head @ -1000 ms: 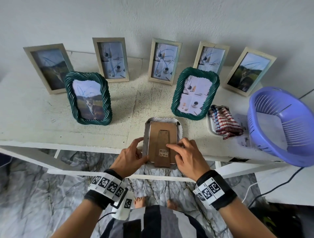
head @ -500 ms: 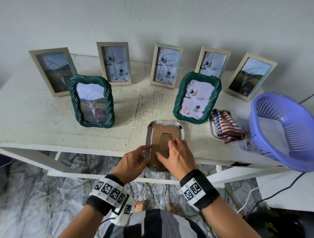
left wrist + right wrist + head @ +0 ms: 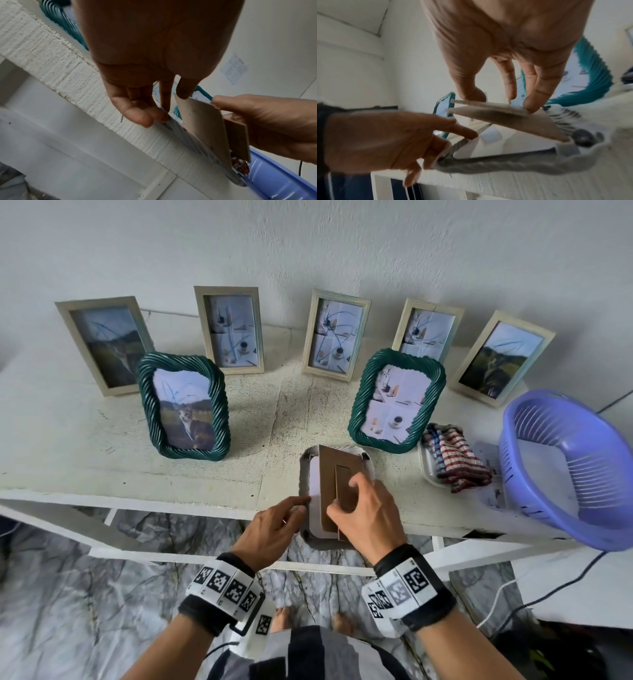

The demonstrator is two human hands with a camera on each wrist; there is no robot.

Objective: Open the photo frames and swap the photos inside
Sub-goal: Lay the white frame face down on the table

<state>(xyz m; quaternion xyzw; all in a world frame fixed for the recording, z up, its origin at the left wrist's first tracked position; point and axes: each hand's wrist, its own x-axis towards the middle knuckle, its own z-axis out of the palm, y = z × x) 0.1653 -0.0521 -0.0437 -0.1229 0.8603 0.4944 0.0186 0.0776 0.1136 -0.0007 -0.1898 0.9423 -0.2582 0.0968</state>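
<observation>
Lifted since a second ago: brown backing board [image 3: 328,491], then flat in the grey frame [image 3: 305,474], now raised along its left edge, with a white photo back [image 3: 314,491] showing beneath. Pinched by right hand [image 3: 368,517], thumb and fingers curled round the board and its stand flap [image 3: 346,486]; a firm grip on that board. Left hand [image 3: 274,529] at the frame's near left corner, index finger stretched out onto the photo's edge, other fingers loosely bent against the rim, grasping nothing. In the right wrist view, same board [image 3: 506,115] tilted up over the photo [image 3: 489,143]; left fingertip [image 3: 469,133] touching the paper. Frame lying face down at the front edge of the white surface [image 3: 68,446], overhanging slightly. Behind it, two green twisted frames [image 3: 185,405] standing upright, five pale wooden frames [image 3: 227,328] further back against the wall. Off to the right, a striped cloth [image 3: 452,460] on a small tray, then a purple basket [image 3: 565,467].
</observation>
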